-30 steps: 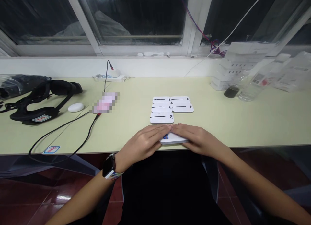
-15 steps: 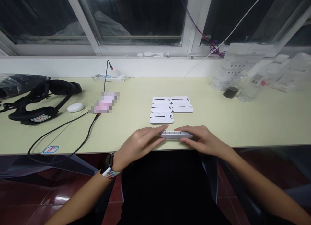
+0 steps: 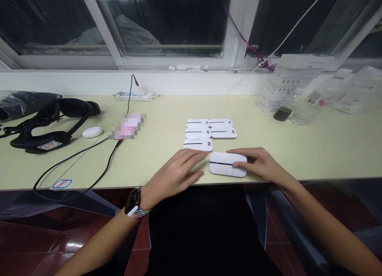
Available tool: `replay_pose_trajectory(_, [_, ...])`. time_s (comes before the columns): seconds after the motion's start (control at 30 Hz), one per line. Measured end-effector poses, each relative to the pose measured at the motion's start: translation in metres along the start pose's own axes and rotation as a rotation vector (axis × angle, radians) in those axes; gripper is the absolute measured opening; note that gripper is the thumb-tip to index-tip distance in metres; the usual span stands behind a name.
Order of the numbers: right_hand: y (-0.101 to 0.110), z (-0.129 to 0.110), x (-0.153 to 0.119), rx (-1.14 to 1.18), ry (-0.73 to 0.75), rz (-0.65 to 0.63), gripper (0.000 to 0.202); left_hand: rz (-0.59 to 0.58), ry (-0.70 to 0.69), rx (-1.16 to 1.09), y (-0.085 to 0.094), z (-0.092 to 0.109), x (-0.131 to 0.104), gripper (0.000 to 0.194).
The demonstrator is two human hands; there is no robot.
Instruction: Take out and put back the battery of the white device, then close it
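Observation:
My right hand [image 3: 259, 164] grips a white rounded rectangular device [image 3: 222, 170] by its right end, thumb on its top face. A dark stripe runs along that face. Just left of it, my left hand [image 3: 180, 168] is open, its fingers apart and holding nothing; the fingertips are at the lower edge of a similar device [image 3: 193, 144] on the table. Behind that one lie two rows of matching white devices [image 3: 223, 132], side by side, each with a dark line and a W-like mark.
On the left are a black headset [image 3: 44, 127], a white oval object [image 3: 92, 132], a blurred pinkish object [image 3: 129, 127] and a black cable [image 3: 106, 168]. A power strip [image 3: 135, 96] sits by the wall. White boxes [image 3: 271, 97] and a plastic bottle [image 3: 304, 113] stand at the right.
The held device has turned from edge-on to showing its striped face and moved slightly right. My left hand has let go of it.

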State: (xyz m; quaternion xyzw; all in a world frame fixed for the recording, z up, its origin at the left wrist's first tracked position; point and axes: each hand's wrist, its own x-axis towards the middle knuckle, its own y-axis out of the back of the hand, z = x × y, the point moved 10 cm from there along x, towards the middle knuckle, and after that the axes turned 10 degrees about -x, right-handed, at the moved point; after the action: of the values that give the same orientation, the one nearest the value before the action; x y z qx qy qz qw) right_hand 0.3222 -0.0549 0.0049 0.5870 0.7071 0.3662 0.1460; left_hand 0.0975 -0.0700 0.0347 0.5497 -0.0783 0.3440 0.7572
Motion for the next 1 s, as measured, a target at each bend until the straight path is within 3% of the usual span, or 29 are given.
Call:
replay_pose_trajectory(0.1, [-0.007,0.0,0.003,0.054,-0.053,-0.022,0.043,-0.033,0.01,-0.006,-0.008,0.002,0.003,0.064])
replay_pose_trajectory(0.27, [-0.023,0.0,0.005,0.238,-0.171,-0.127,0.048,-0.045,0.005,-0.063,-0.018,0.004,0.011,0.051])
replay_pose_trajectory(0.47, [-0.028,-0.03,-0.006,0.265,0.034,-0.303,0.045,-0.06,0.057,-0.158,-0.016,-0.002,0.014,0.043])
replay_pose_trajectory(0.53, [-0.024,-0.035,-0.009,0.207,0.095,-0.245,0.048,-0.052,0.052,-0.153,-0.014,-0.002,0.014,0.037])
replay_pose_trajectory(0.67, [-0.015,-0.047,-0.011,0.093,0.218,-0.085,0.032,-0.02,0.044,-0.136,-0.01,0.0,0.014,0.028])
replay_pose_trajectory(0.87, [-0.011,-0.058,-0.014,0.032,0.368,-0.015,0.033,-0.038,-0.017,-0.161,-0.01,0.007,0.012,0.03])
replay_pose_trajectory(1.0, [-0.011,-0.061,-0.016,-0.006,0.403,-0.036,0.036,-0.01,-0.019,-0.169,-0.007,0.005,0.011,0.031])
